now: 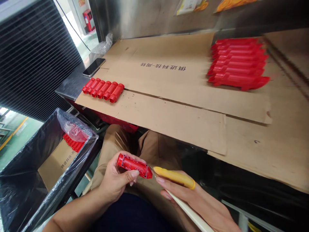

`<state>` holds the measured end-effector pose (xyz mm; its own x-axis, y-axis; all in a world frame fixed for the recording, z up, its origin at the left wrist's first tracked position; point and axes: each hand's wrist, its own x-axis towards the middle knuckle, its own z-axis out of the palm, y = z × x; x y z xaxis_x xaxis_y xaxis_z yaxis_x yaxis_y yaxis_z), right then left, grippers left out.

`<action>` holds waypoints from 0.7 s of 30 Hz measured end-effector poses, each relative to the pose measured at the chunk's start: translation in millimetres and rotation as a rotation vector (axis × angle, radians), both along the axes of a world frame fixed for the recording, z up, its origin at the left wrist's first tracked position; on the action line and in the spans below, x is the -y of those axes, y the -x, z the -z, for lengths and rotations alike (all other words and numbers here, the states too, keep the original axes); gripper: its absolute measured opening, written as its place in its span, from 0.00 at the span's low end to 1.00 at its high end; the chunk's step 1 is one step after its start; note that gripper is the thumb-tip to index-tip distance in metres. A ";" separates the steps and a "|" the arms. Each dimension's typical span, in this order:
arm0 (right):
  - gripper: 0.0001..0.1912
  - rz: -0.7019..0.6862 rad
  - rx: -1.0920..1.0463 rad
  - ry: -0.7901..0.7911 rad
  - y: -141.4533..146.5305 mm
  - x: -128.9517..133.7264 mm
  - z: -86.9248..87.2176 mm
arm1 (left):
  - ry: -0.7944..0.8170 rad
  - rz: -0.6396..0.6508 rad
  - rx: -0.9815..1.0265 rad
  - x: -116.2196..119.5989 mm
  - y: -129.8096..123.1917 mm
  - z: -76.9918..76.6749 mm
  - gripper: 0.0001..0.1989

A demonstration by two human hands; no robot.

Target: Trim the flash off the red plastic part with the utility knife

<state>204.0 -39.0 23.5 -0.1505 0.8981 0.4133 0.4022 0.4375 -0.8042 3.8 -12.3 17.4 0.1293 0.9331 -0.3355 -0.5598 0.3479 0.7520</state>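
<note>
My left hand (118,180) is closed around a red plastic part (134,166), held above my lap with its right end tilted slightly down. My right hand (193,199) holds a tool with a yellow grip (173,176) and a pale handle. The tool's thin metal tip meets the right end of the red part; whether it touches is hard to tell. Several red tubes (103,89) lie in a row at the left of the cardboard-covered table (154,112). At its back right is a blurred stack of longer red parts (238,64).
A black phone (94,67) lies at the table's left corner. Below left, a plastic-lined bin (56,124) holds cardboard (56,164) and more red parts (74,141). Bags with yellow items (191,6) are at the back. The table's front edge runs beyond my hands.
</note>
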 end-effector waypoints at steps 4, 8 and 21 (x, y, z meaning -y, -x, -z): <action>0.23 -0.064 0.042 0.007 -0.5 -1.9 0.8 | -0.013 -0.003 -0.003 2.2 0.6 1.2 0.20; 0.25 -0.071 0.073 -0.044 -2.6 -2.9 2.3 | -0.016 0.007 -0.026 4.1 0.0 1.2 0.20; 0.18 0.008 0.071 0.006 4.8 0.5 -2.6 | -0.082 -0.019 -0.081 8.9 0.5 4.9 0.18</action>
<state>199.2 -39.5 26.1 -0.1715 0.9017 0.3969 0.4616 0.4295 -0.7762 3.3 -21.2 12.5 0.0865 0.9600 -0.2664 -0.5017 0.2730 0.8208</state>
